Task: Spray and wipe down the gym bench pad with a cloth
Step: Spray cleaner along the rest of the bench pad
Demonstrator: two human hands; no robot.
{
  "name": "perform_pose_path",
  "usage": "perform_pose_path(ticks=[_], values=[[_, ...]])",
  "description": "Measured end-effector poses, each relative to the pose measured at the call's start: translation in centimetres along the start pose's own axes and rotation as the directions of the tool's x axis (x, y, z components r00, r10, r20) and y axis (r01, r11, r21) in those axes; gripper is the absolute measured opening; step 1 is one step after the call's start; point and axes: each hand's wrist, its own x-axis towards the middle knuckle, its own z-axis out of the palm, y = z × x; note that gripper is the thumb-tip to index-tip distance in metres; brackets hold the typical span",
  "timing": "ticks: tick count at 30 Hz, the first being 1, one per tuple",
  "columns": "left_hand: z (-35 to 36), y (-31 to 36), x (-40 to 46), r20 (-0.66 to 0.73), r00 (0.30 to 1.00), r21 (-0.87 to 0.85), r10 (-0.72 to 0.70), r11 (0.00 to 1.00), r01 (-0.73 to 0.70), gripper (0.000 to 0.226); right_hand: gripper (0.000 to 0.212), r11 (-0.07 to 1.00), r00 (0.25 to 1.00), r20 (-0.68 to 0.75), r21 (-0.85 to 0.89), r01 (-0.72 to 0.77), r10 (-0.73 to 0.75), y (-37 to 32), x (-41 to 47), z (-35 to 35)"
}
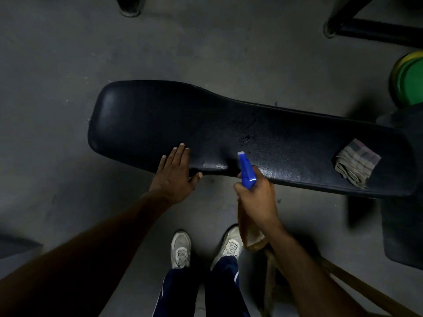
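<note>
A long black bench pad [160, 124] runs from centre left to the right edge. Wet droplets speckle its middle. My right hand [257, 197] grips a spray bottle [246, 171] with a blue trigger head, nozzle aimed at the pad's middle over the near edge. The bottle's pale body hangs below my wrist. My left hand [175, 175] lies flat with fingers spread on the pad's near edge, thumb under the rim. A folded checked cloth [356, 162] rests on the pad's right part, apart from both hands.
The floor is grey concrete. Green and yellow weight plates [408, 83] sit at the right edge. Black frame legs [366, 28] stand at the top right and another at top centre. My white shoes [180, 248] are close below the pad. A wooden piece [357, 282] lies at lower right.
</note>
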Motion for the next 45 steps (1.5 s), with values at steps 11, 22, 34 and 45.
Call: perform_pose_path(ticks=[11,22,34,45], values=[[0.1,-1.5,-0.6,0.022,0.999,-0.023,-0.042,0.999,0.043,0.086,0.019,0.988,0.991,0.117,-0.133,0.079,-0.064,0.8,-2.9,1.8],[-0.6,-3.5,-1.1,0.000,0.998,-0.034,-0.060,0.998,0.060,0.085,0.027,0.998,1.000,-0.017,0.061,0.009,-0.008,-1.1,-1.1,3.0],[-0.4,-5.4,-0.2,0.011,0.996,-0.027,-0.083,0.996,0.084,0.086,0.022,0.992,0.991,-0.023,0.008,0.129,-0.129,-3.7,2.0,2.6],[-1.7,-8.9,-0.4,0.026,0.987,-0.055,-0.161,0.985,0.162,0.086,0.023,0.980,0.974,0.131,-0.047,0.193,-0.185,-6.2,1.5,6.6]])
